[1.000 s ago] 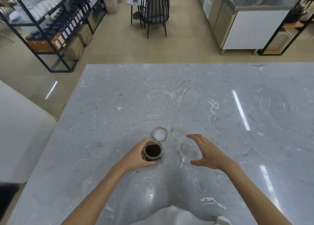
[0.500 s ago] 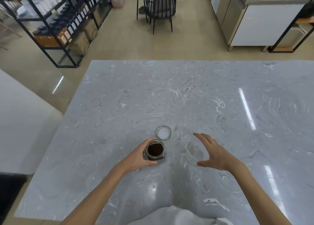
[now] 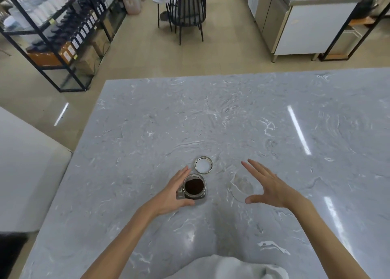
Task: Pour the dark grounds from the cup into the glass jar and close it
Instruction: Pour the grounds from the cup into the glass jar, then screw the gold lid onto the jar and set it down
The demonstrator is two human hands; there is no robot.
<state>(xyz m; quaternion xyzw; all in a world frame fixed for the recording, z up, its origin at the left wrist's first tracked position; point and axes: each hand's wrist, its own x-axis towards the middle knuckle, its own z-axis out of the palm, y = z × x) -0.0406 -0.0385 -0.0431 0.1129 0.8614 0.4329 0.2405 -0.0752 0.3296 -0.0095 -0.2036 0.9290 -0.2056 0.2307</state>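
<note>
A person's left hand [image 3: 171, 194] cups the open glass jar [image 3: 193, 187] of dark grounds [image 3: 194, 186], its lid [image 3: 203, 165] just behind, as the right hand [image 3: 269, 187] hovers nearby, fingers spread wide.

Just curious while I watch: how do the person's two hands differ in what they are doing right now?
The left hand curves around the side of the glass jar, which holds dark grounds; the right hand holds nothing. The left hand sits low against the jar, while the right hand is spread wide, seemingly just above a faint clear cup. Both are bare and over the grey marble table. Neither touches the lid.
</note>
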